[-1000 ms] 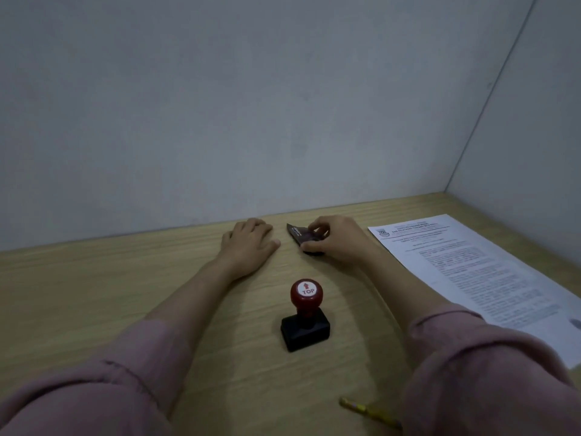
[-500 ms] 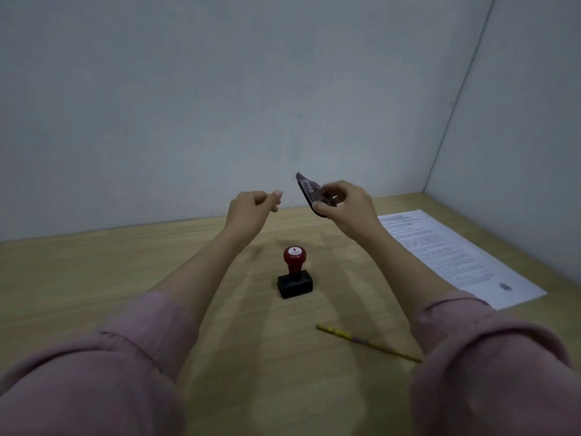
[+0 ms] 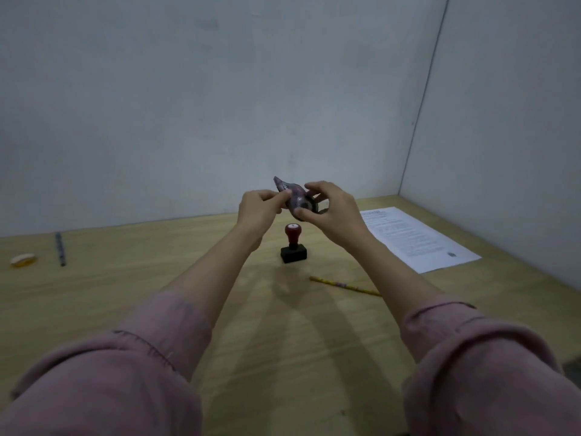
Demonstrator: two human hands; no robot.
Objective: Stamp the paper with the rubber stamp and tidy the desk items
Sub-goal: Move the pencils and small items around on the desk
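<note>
Wooden desk (image 3: 125,278), centre frame: left hand (image 3: 256,207) and right hand (image 3: 330,212) both pinch 1 dark dispenser (image 3: 295,199) (possibly correction tape); fumbling could drop it onto rubber stamp (image 3: 293,243).

Dim, flat light. Soft arm shadows fall on the desk (image 3: 94,297). Wide-angle bending shows at the edges, and detail is soft.

Red-knobbed rubber stamp (image 3: 293,244) stands upright left of the flat printed paper (image 3: 414,238).

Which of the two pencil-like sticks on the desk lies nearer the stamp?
The yellow pencil, just right of the stamp; the dark pen lies far left by the tape roll.
</note>
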